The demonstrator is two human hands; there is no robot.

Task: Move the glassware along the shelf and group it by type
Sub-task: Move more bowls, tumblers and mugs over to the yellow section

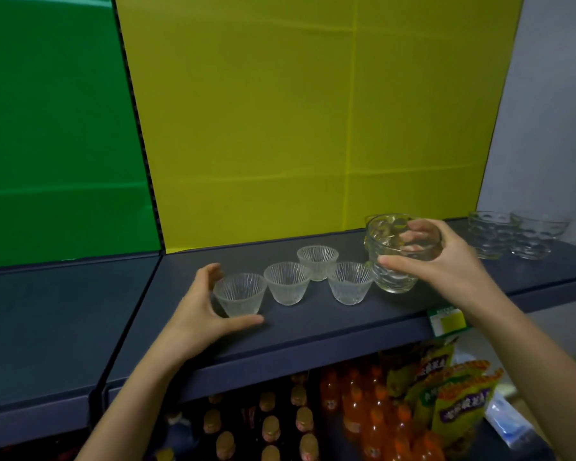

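Ribbed cup (240, 296) near shelf edge (313, 351), dimpled glass (393, 277) in right hand (446, 262)

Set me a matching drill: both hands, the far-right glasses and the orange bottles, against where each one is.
1 left hand
2 right hand
3 far-right glasses
4 orange bottles

A below the shelf
B curled round the leftmost ribbed cup
C grips a dimpled glass
D untouched at the shelf's right end

Pairs: 1-B, 2-C, 3-D, 4-A
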